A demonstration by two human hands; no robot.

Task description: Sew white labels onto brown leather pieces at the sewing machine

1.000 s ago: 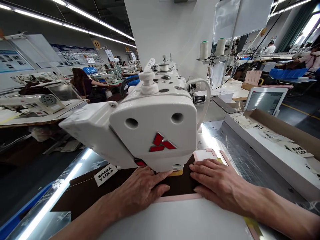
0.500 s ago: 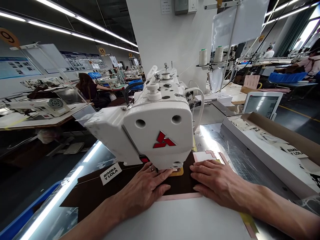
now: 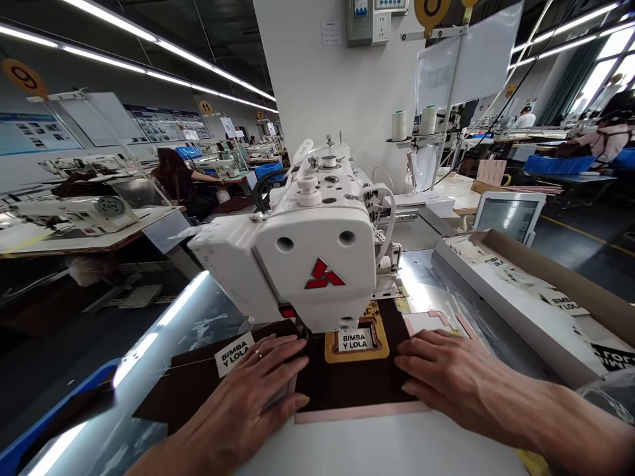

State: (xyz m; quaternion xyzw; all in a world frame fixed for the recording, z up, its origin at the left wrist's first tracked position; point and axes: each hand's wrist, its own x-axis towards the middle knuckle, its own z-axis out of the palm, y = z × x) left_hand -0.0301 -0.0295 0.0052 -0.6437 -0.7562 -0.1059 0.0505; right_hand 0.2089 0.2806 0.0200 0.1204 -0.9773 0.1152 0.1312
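Observation:
A white sewing machine head (image 3: 317, 241) stands in front of me. Beneath it, a yellow clamp frame (image 3: 357, 357) surrounds a white "BIMBA Y LOLA" label (image 3: 354, 340) on dark brown fabric (image 3: 342, 390). My left hand (image 3: 260, 373) lies on the fabric left of the clamp, fingers stretched out and holding nothing. On the right, my right hand (image 3: 446, 367) rests flat, its fingertips on the fabric's right part. A second label (image 3: 233, 354) lies on brown fabric, partly behind my left hand. Nearest me is a white sheet (image 3: 357, 446) with a pink edge strip (image 3: 364, 411).
At right, a long cardboard box (image 3: 506, 304) holds several labels, with a tablet screen (image 3: 508, 217) behind it. Thread cones (image 3: 399, 125) stand at the back. A blue bin (image 3: 54, 423) is at lower left. Another person (image 3: 173, 178) sits at far left.
My left hand has moved left and towards me, away from the machine head. The clamp frame and its label now show plainly. My right hand still lies on the fabric; the view has shifted slightly.

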